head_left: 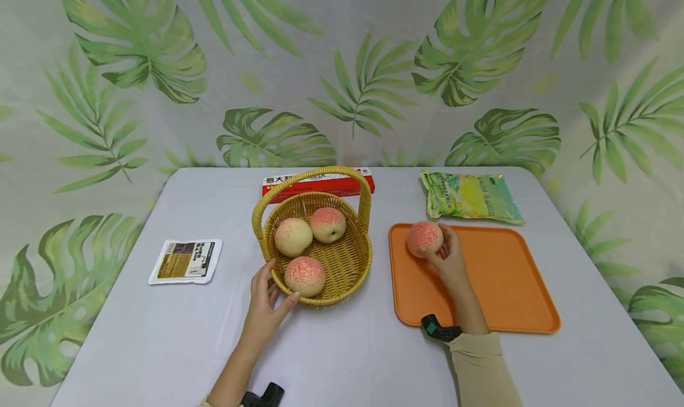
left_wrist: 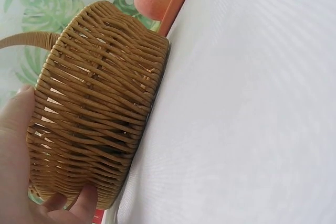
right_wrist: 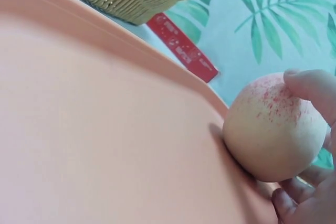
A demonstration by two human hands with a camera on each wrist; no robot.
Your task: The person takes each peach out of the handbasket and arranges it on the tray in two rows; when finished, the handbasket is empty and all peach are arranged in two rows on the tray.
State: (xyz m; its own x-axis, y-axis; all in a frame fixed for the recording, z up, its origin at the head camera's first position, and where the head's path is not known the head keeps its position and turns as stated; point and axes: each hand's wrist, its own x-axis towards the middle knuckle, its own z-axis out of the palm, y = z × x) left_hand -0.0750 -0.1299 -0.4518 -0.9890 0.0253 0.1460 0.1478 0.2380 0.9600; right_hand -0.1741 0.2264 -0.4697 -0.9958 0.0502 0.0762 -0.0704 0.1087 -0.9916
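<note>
Apparent transfer step: right hand [head_left: 452, 258] grips round pink-and-cream peach [head_left: 424, 239] at far-left corner of orange rectangular tray [head_left: 504, 282], left hand [head_left: 265, 307] holds round yellow wicker basket [head_left: 350, 270]; controlled lift or release likely next.

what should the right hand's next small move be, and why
Probably let the right hand gently release the peach: it sits low at the orange tray's far left corner, seemingly at or just above the surface, with bare tray beside it. The left hand holds the basket of three more peaches.
</note>
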